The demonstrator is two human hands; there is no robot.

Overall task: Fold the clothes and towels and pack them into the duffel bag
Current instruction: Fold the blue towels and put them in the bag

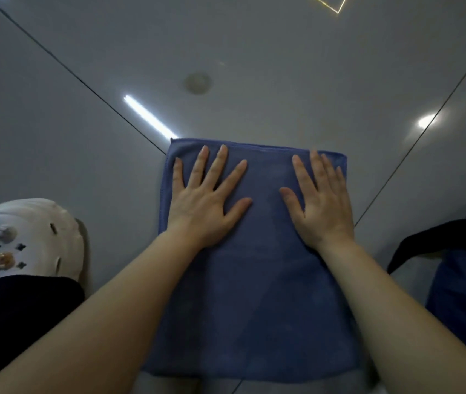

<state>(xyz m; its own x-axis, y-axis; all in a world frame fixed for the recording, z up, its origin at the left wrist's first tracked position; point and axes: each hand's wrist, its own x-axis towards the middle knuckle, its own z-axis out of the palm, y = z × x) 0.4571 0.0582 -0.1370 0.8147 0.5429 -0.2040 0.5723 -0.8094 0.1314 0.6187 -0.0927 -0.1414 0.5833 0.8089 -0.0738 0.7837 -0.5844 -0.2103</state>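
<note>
A blue towel (254,294) lies folded into a rectangle on the glossy grey tiled floor (254,66), directly below me. My left hand (206,200) presses flat on its far left part, fingers spread and straight. My right hand (320,203) presses flat on its far right part, fingers straight, close to the towel's right edge. Both forearms reach over the towel from the near side. At the right edge of the view sits the blue duffel bag (465,302) with a black strap (436,240); only part of it shows.
A white clog shoe (32,237) with small charms stands at the left, above a dark trouser leg (12,314). Ceiling lights reflect in the floor tiles, and dark grout lines run diagonally.
</note>
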